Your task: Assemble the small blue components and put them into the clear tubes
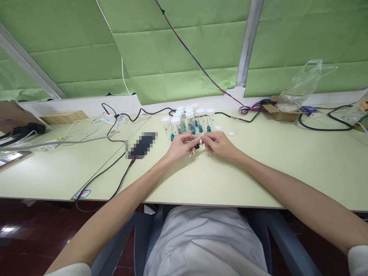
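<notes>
Close together over the table, my left hand [184, 145] and my right hand [216, 142] meet at their fingertips. My left hand is closed in a pinch, with a small part with a black end [197, 146] showing at its fingers. The right thumb and forefinger pinch at the same spot, where something small and pale shows; what it is I cannot make out. Just beyond my hands stand several clear vials [165, 124] with white caps and small teal pieces [208, 128] inside. Two loose white caps [231, 133] lie to the right of them.
A dark device [142, 145], blurred out, lies left of my hands with a black cable [122, 180] attached. An open cardboard box [283, 114] with a clear plastic bag [300, 90] stands back right. Further cables and a cardboard stack [64, 117] lie back left.
</notes>
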A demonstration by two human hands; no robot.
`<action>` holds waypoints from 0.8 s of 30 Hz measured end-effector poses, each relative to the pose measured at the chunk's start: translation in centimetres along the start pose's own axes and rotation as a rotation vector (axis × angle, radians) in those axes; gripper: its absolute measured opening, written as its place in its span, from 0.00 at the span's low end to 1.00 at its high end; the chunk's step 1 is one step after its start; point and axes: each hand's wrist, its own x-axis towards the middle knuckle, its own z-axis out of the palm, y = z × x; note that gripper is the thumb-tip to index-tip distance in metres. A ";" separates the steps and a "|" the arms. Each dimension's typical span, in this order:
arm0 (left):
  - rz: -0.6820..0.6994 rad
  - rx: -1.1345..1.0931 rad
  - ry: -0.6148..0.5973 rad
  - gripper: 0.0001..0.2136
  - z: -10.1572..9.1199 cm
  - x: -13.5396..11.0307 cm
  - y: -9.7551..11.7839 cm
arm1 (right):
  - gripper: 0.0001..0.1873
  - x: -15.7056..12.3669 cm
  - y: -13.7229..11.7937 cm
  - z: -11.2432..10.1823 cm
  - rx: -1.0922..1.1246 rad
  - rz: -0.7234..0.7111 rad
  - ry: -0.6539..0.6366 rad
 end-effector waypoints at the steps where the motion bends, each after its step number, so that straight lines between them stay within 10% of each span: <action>1: 0.005 0.008 -0.002 0.20 0.0 0.0 0.0 | 0.21 0.0 0.0 0.0 0.001 0.000 -0.001; 24: 0.022 -0.023 0.028 0.19 0.1 0.0 -0.1 | 0.21 0.0 -0.1 -0.1 -0.027 0.006 0.001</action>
